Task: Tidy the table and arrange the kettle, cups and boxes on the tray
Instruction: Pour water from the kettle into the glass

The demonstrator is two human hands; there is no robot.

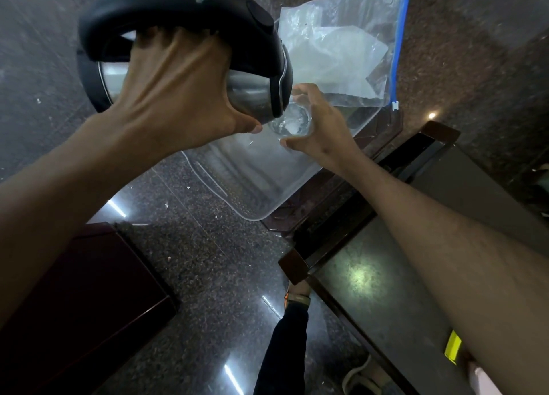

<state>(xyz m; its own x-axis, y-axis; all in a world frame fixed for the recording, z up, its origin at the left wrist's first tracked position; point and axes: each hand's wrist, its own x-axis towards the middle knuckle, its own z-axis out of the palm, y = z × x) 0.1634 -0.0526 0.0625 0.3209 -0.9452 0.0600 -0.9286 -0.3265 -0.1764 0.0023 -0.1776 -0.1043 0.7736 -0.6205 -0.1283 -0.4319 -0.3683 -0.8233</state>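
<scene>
Clear tray point(261, 183) overhangs tabletop point(383, 279) corner. Above tray's far-left: kettle point(190, 47), tipped toward it, left hand point(178, 97) grip wrapped round handle. Zip bag point(341, 47) on tray's far end. Glass cup point(292, 121) over tray, prob. holding water, right hand point(320, 127) grip pinching it.

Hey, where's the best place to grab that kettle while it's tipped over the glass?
By the black handle arching over the kettle, coming from its rear, opposite the spout. The left hand instead clasps the steel body, tilted toward the glass in the right hand.
</scene>
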